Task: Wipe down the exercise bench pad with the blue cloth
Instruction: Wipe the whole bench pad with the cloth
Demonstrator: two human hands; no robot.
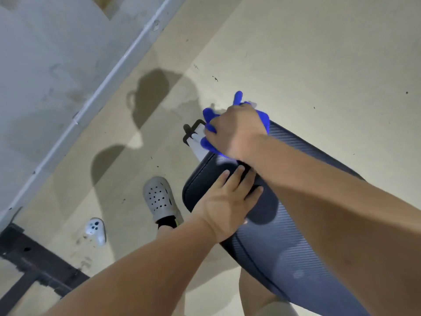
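The right hand [237, 128] reaches across to the far end of the dark bench pad [273, 224], palm down, with its fingers curled into the bunched blue cloth [210, 128]; folds of the cloth stick out beyond the knuckles and on both sides of the hand, so the grip is closed on it, though the fingertips themselves are hidden beneath the hand. The cloth sits at the pad's end edge, partly over the white frame piece [198, 142] and the black bracket [191, 130] that jut out past the padding. The left hand [227, 201] lies flat on the pad nearer the camera, fingers spread and straight, holding nothing, its fingertips [239, 171] just beside the right forearm, which crosses above them. The pad runs diagonally from the middle of the view down to the lower right, smooth and dark at the end, ribbed along its length. On the pale floor [319, 53] beside the pad stands a foot in a grey perforated clog [159, 199] (with a dark sock), and a white game controller [96, 230] lies further left, near a dark metal frame [34, 258] in the lower left corner.
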